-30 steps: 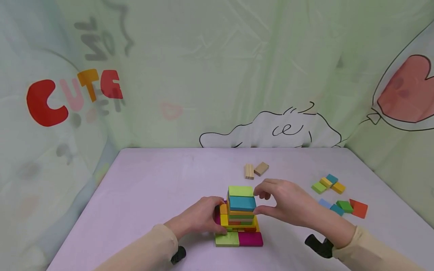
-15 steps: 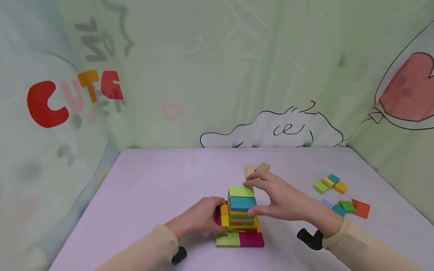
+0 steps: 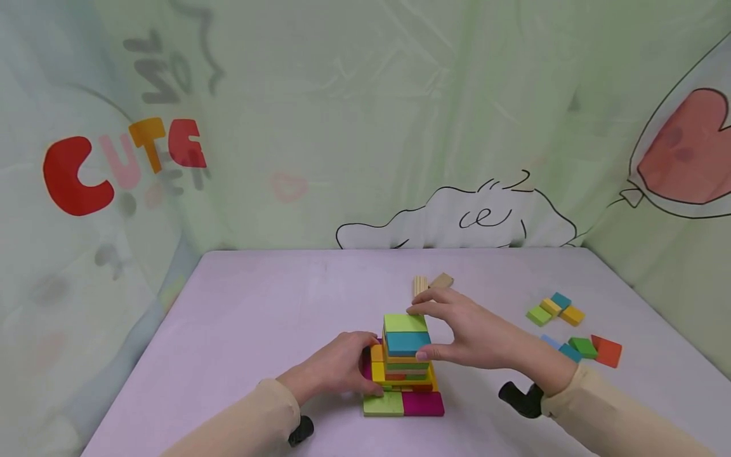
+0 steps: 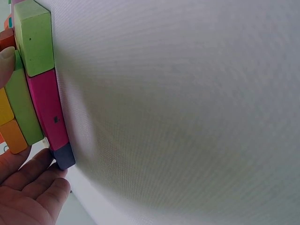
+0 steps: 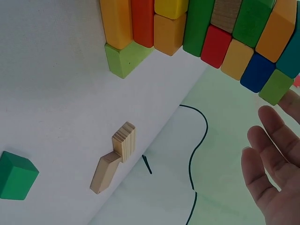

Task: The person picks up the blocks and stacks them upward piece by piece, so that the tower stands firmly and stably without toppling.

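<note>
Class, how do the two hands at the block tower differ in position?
The left hand is low at the block tower; the right hand is higher, near its top. The left hand flanks its left side, the right hand its right. Both emerge from cream sleeves.

Bench (image 3: 285, 292) has a pale lilac top. Multicol. block tower (image 3: 407, 343) stands on it approx. ctr, nr front, w/ lime base block (image 3: 383, 404) + magenta base block (image 3: 423, 404) side by side at front. Twd back: striped wood block (image 3: 420, 285) just beside plain wood block (image 3: 442, 280). R side, 2 grps: farther = blue block (image 3: 561, 299), yellow block (image 3: 551, 308), lime block (image 3: 539, 315), orange block (image 3: 572, 315); nearer = lt-blue block (image 3: 551, 341), teal block (image 3: 570, 353), green block (image 3: 582, 347), red block (image 3: 607, 351).
</note>
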The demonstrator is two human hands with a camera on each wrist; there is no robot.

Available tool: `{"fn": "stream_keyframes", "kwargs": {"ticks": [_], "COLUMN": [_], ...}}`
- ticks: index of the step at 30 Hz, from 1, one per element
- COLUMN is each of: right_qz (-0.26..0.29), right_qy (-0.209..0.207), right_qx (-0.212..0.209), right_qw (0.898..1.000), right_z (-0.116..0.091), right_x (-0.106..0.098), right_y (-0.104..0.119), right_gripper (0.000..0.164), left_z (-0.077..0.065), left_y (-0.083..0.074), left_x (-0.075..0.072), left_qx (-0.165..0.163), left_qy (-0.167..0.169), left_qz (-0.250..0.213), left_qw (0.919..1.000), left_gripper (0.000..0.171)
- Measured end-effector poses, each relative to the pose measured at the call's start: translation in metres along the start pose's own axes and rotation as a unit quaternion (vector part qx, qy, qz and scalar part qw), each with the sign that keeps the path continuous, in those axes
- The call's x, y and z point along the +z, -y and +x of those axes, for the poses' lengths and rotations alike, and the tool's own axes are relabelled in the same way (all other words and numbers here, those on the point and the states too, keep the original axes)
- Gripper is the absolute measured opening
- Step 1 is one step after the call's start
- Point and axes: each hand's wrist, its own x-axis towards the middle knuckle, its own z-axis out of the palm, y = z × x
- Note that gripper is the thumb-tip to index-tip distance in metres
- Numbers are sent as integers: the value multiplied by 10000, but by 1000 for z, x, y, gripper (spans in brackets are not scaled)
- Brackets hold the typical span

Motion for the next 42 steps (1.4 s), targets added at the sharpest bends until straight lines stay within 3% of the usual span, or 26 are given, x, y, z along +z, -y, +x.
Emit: {"fn": "stream_keyframes", "kwargs": {"ticks": [16, 24, 29, 33, 39, 42], "right_qz": [93, 133, 138, 112, 92, 120], "right_qy": [126, 110, 111, 121, 127, 137], "right_qx": [235, 211, 208, 218, 177, 144], "right_qw": [9996, 9996, 9996, 9996, 9997, 9997], "right_z": [2, 1, 0, 1, 1, 1], "right_x": [0, 1, 1, 1, 1, 1], "right_y": [0, 1, 1, 0, -1, -1], "right_gripper": [60, 58, 59, 60, 60, 60], "left_z": [0, -2, -4, -8, -10, -10], "left_y": [0, 0, -3, -8, -18, -22], "left_x": [1, 1, -3, -9, -15, -14], "left_qx": [-1, 6, -44, 22, 494, 531], "left_qy": [-49, 8, 8, -216, -732, -866], "left_qz": [26, 34, -77, -173, -747, -974], "left_qw": [10000, 10000, 10000, 9996, 9933, 9900], "left_gripper": [62, 74, 92, 103, 89, 82]}}
